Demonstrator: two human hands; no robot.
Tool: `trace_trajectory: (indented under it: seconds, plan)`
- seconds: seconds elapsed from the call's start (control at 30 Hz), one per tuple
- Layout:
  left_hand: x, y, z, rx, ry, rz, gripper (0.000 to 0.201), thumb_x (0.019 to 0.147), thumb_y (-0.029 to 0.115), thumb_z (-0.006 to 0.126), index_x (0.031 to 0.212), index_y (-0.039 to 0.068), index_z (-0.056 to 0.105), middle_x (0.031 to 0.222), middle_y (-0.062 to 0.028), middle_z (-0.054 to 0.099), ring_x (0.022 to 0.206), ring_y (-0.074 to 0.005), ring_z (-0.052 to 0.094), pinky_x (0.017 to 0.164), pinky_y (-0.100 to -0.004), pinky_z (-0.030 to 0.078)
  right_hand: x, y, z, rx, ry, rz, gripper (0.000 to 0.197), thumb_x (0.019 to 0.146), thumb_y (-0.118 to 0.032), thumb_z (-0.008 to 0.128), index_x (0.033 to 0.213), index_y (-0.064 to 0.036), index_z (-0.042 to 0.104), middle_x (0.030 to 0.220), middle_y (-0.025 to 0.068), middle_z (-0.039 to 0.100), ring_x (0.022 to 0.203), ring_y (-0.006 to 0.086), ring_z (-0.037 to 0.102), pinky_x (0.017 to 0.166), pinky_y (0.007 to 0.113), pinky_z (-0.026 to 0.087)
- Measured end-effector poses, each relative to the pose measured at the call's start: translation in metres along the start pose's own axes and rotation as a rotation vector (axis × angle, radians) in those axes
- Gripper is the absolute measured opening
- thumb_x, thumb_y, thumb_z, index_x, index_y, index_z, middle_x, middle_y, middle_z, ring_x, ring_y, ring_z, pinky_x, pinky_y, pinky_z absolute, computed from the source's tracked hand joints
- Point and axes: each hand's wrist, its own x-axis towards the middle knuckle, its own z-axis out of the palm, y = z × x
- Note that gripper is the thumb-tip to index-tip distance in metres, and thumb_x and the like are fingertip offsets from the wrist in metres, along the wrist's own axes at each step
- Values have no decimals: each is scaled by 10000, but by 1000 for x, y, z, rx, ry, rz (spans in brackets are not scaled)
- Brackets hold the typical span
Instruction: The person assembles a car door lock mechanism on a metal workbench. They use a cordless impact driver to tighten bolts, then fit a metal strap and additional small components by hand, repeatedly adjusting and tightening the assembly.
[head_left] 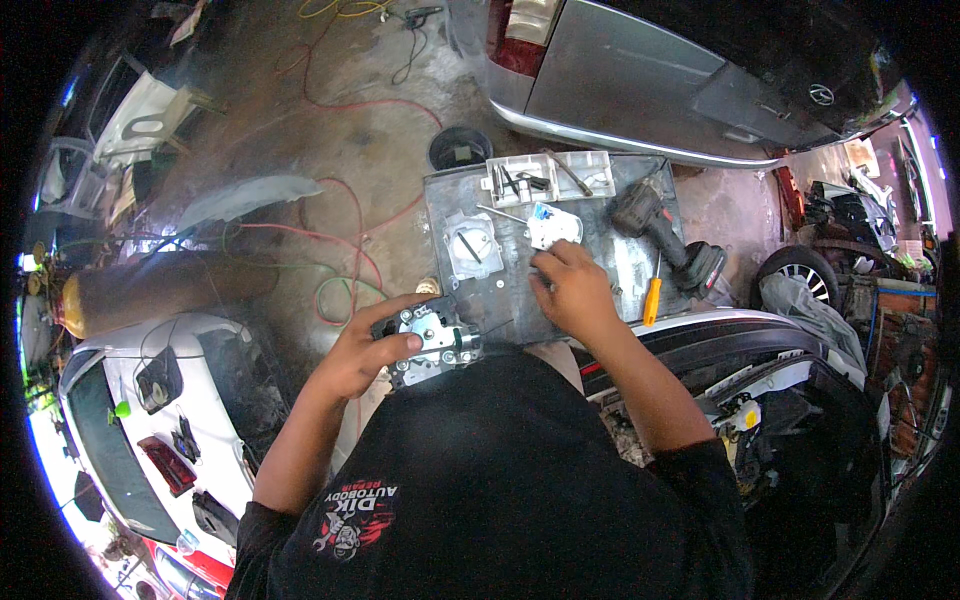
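My left hand (pixel 362 350) grips a black and silver metal mechanism (pixel 432 338) with round rivets and plates, held in front of my body. The thumb lies across its face. Over the work table (pixel 515 318), my right hand (pixel 578 290) has its fingers curled downward at the near edge of a white part (pixel 553 228) with a blue spot. Whether the fingertips pinch anything is hidden. Left of the white part lies a pale flat housing (pixel 472 246) with a dark slim piece on it. A thin metal rod (pixel 503 213) points toward the white part.
A divided clear tray (pixel 505 190) with tools stands at the table's far edge. To the right lie a cordless drill (pixel 660 225) and an orange-handled screwdriver (pixel 652 302). Behind the table is a black bucket (pixel 458 150); a grey vehicle (pixel 620 75) stands beyond. Red hoses (pixel 355 205) cross the floor.
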Motion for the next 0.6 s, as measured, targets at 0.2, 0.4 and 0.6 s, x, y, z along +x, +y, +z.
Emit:
trace_trajectory:
  seconds: [0.2,0.4,0.6]
  plan:
    - [-5,13,5,0,19,-4,706,917,311,802,1493,-56,621,1322,-153,737,1212,-230,677,1082,-365,505,29,-51,-36,342,-66,-178,164,908,-180,823,983,-67,730,964,119,686,910,342,713,795,450,573]
    - [0,-1,3,-104,72,-81,674,941,321,789,1483,-47,633,1294,-139,740,1183,-221,678,1039,-359,522,-2,-109,-62,421,-243,-85,197,908,-209,856,899,-52,738,861,113,684,772,306,725,680,420,560]
    - [6,7,10,-89,93,-117,639,945,342,785,1452,-25,661,1237,-114,741,1108,-191,676,955,-322,529,-8,-115,-49,436,-188,58,200,897,-200,862,906,-39,745,849,127,704,758,311,732,671,429,562]
